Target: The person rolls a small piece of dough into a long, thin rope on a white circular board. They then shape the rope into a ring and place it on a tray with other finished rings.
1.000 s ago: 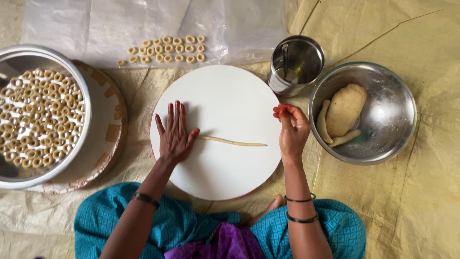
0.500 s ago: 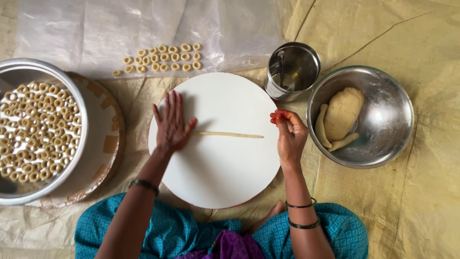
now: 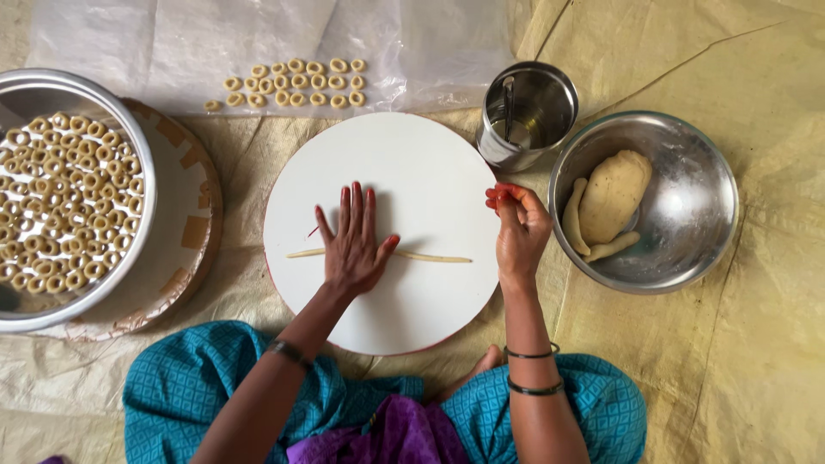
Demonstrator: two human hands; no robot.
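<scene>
Sitting at far left, a big steel pan (image 3: pixel 142 163) holds a crowd of small dough rings (image 3: pixel 51 206) and rests on a round patterned tray (image 3: pixel 193 232). More rings (image 3: pixel 292 83) lie in rows on the clear plastic sheet (image 3: pixel 129 43) behind the white round board (image 3: pixel 430 172). On the board, the left hand (image 3: pixel 351 245) lies flat w/ fingers spread, palm pressing the middle of a thin dough rope (image 3: pixel 430 256) — gripping nothing. Risk, as I judge it: uneven pressure could thin the rope til it snaps, or it may stick to the board. The right hand (image 3: pixel 516 228) hovers at the board's right edge, fingertips pinched together; can't tell if they hold a bit of dough. Next right, a steel cup (image 3: pixel 526 116) w/ some liquid and a spoon — then a steel bowl (image 3: pixel 687 249) holding a dough lump (image 3: pixel 614 196) and two thick dough strips.
</scene>
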